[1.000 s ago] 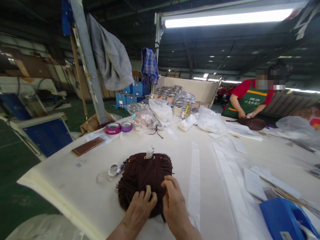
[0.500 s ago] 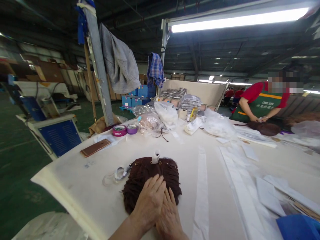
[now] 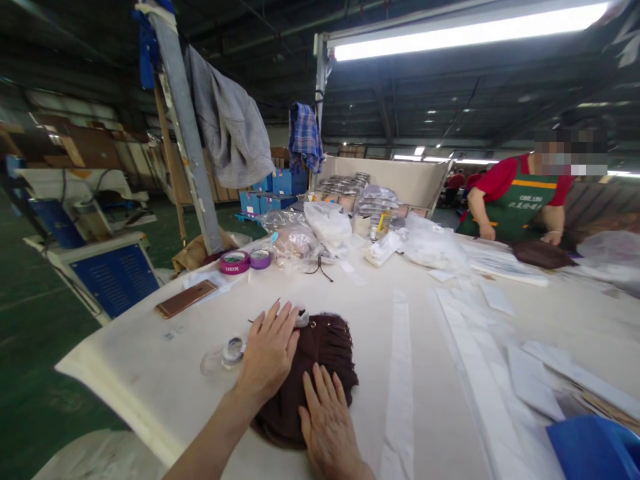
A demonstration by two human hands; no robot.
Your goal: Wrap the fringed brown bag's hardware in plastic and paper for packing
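A dark brown fringed bag [image 3: 330, 340] lies flat on the pale table, with metal eyelets along its top edge and a white wrap at the top middle. My left hand [image 3: 270, 347] rests on its upper left part, fingers stretched out and reaching past the top edge. Lower down, my right hand [image 3: 327, 407] lies flat on the bag's front with its fingers spread. Just left of the bag is a roll of clear tape [image 3: 233, 351], close to my left wrist.
A phone [image 3: 186, 298], a magenta tape roll [image 3: 235, 262] and a purple tape roll [image 3: 260, 259] lie at the back left. Plastic-wrapped goods [image 3: 327, 227] are heaped at the back. Across the table stands a co-worker [image 3: 525, 200]. Blue material [image 3: 593, 447] sits at the right front.
My left hand has moved up and left to the bag's upper left part. My right hand has shifted slightly downward, fingers now spread. The co-worker's hands have moved apart.
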